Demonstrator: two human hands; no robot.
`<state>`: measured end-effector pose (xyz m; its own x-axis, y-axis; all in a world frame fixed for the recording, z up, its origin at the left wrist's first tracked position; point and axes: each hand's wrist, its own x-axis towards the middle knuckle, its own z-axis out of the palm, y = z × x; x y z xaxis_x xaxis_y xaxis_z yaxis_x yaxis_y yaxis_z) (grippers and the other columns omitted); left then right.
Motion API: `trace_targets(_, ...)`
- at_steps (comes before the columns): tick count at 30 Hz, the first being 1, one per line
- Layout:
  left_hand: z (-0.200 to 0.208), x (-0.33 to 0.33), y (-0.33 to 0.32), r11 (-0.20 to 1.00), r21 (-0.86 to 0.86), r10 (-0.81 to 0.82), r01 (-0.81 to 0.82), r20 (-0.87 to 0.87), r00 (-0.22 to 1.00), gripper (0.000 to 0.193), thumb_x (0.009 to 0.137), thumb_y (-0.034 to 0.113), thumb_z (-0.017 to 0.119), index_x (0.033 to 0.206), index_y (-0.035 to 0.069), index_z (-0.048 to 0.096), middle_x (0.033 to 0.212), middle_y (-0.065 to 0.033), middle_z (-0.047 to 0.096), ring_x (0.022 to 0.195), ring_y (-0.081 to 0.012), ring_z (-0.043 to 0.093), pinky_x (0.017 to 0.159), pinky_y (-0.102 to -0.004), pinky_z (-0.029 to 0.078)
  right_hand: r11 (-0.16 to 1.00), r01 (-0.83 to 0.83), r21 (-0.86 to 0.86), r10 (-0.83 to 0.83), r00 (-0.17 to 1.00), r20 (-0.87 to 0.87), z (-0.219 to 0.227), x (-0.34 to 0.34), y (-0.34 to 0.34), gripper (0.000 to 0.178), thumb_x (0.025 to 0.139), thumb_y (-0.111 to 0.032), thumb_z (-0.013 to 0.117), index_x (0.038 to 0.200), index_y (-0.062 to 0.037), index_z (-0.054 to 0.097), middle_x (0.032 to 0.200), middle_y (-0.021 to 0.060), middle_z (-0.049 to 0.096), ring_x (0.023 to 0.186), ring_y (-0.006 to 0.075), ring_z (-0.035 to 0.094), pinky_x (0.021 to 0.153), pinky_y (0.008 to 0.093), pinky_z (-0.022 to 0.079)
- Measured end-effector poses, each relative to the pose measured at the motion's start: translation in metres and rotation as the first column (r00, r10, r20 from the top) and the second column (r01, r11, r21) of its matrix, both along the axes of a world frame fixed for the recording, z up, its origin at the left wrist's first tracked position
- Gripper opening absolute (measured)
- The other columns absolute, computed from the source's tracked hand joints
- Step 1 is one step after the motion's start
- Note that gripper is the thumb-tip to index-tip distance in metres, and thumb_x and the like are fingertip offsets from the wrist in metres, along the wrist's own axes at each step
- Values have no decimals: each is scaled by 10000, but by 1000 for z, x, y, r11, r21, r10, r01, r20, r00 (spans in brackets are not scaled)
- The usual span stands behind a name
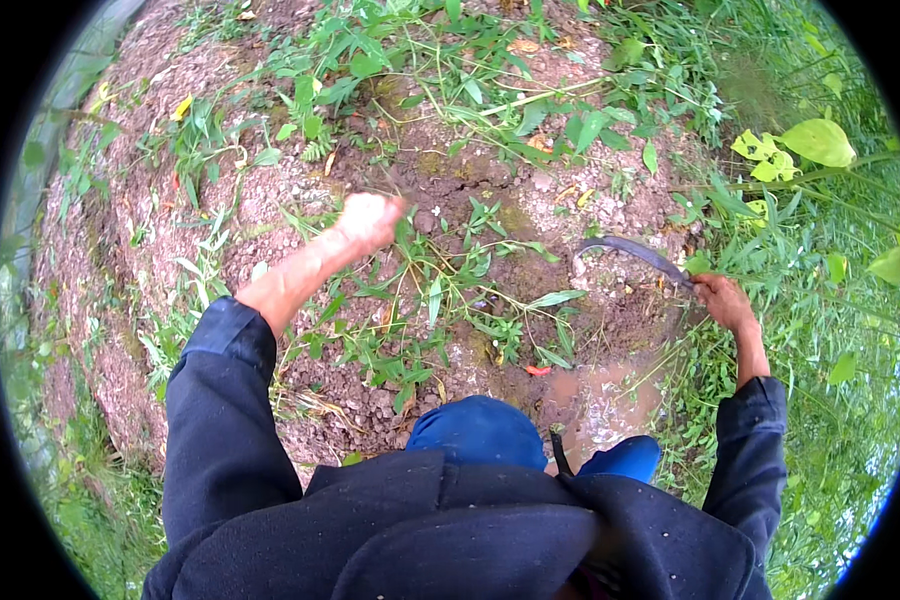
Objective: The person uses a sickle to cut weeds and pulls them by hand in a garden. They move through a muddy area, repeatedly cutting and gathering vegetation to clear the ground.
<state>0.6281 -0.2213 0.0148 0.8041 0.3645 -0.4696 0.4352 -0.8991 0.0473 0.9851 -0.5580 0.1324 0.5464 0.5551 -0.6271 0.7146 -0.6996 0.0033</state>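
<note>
My right hand (725, 301) is closed round the handle end of a sickle (635, 249). Its dark curved blade reaches left over the bare soil, with the tip bending downward. My left hand (368, 220) is out over the ground at the left of centre, its fingers curled into a fist and slightly blurred. Whatever may be inside that fist is hidden. Just below and right of it lie leafy green weeds (435, 296), spread loosely over the soil between my two hands.
Brown soil (140, 200) slopes away at the left, with more weeds (350, 60) at the top. Dense grass and broad leaves (818, 143) stand along the right. A muddy puddle (610, 400) lies beside my blue-covered knees (478, 430).
</note>
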Motion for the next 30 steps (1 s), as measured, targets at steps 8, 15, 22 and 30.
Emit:
trace_targets(8, -4, 122, 4, 944, 191, -322, 268, 710, 627, 468, 648, 16, 462, 1107, -5, 377, 1058, -144, 442, 751, -236, 527, 525, -324, 463, 922, -315, 224, 213, 897, 386, -20, -30, 84, 319, 762, -197, 426, 1071, -143, 483, 1100, 110, 482, 1014, 241, 459, 837, 352, 385)
trace_targets(15, -23, 164, -1, 980, 191, -53, -49, 497, 866, 296, 683, 127, 446, 950, 4, 476, 640, -108, 562, 556, -268, 546, 780, -424, 316, 838, 53, 544, -67, 998, 5, -43, -66, 176, 497, 800, -382, 346, 1092, 11, 434, 1037, 214, 487, 975, 333, 460, 853, 384, 344)
trace_targets(22, 4, 161, -76, 988, 140, -153, 62, 863, 482, 174, 660, 100, 516, 812, 23, 483, 539, -81, 401, 489, -247, 427, 423, -382, 332, 253, 848, 465, -439, 529, -726, -111, -43, 177, 307, 828, -320, 397, 855, -28, 486, 715, 93, 542, 621, 198, 528, 532, 307, 403)
trace_targets(30, 42, 173, -129, 980, 15, -122, 200, 833, 540, 297, 620, 72, 476, 870, -87, 474, 533, -131, 530, 460, -267, 530, 427, -377, 416, -204, 979, 8, 9, 10, -1000, -63, -30, 156, 273, 865, -212, 297, 965, 33, 362, 816, 189, 506, 658, 303, 543, 583, 441, 502)
